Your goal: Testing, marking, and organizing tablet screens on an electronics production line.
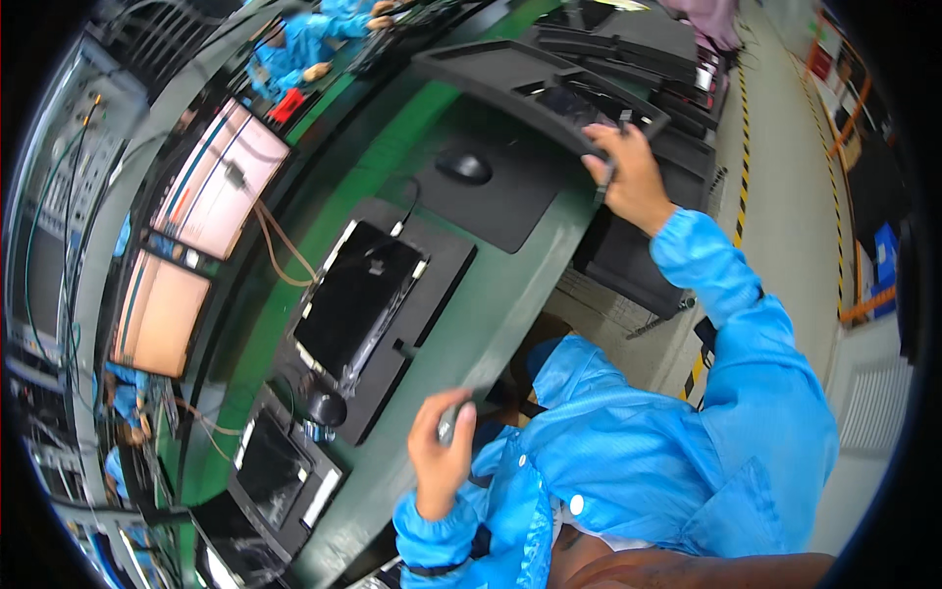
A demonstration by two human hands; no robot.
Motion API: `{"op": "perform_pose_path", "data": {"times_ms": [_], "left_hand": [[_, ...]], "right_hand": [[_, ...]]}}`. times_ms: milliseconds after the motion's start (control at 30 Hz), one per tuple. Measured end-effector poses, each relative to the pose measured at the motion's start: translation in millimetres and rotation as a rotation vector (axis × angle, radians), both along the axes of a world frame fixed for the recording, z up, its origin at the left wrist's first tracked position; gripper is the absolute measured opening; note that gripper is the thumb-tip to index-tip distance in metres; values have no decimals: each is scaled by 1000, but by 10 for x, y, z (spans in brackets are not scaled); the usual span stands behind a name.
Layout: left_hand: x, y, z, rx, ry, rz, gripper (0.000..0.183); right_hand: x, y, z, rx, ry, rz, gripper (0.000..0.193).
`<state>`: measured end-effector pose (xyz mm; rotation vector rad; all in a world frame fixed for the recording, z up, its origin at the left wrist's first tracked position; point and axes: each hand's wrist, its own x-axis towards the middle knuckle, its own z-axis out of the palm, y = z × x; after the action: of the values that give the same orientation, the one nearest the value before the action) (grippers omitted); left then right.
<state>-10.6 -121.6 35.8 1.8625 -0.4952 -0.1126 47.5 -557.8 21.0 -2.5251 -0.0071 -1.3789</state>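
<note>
My right hand (636, 177), reaching far right, has its fingers closed at the near corner of a black tray (491, 83). The tray has raised rims and a dark flat panel (579, 103) in it. A thin dark edge shows between thumb and fingers. Low in the middle, my left hand (441, 456) is held by the bench's front edge, fingers curled toward the thumb. Something small and grey lies between them, too hidden to name. Left of it on the bench, a black display panel (365, 280) with pale strips along its edges rests on a dark foam pad (446, 285).
A black mouse (463, 166) rests on a dark mat (520, 201); another dark mouse (324, 403) sits by the panel. Two lit monitors (221, 182) stand behind. A second panel (270, 466) lies near left. Black trays (648, 44) are stacked far right, beside the aisle. Other people work beyond.
</note>
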Motion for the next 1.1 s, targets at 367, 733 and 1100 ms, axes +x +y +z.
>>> {"op": "perform_pose_path", "data": {"times_ms": [367, 733, 1100], "left_hand": [[224, -890, 510, -811, 381, -440, 76], [-2141, 1313, -39, -846, -8, 610, 28], [-2843, 1775, -927, -1243, -275, 1480, 44]], "right_hand": [[-1659, 1053, 124, -507, -68, 534, 29], [-572, 3422, 264, -469, -33, 1407, 21], [-970, 6099, -468, -462, 273, 1917, 25]]}}
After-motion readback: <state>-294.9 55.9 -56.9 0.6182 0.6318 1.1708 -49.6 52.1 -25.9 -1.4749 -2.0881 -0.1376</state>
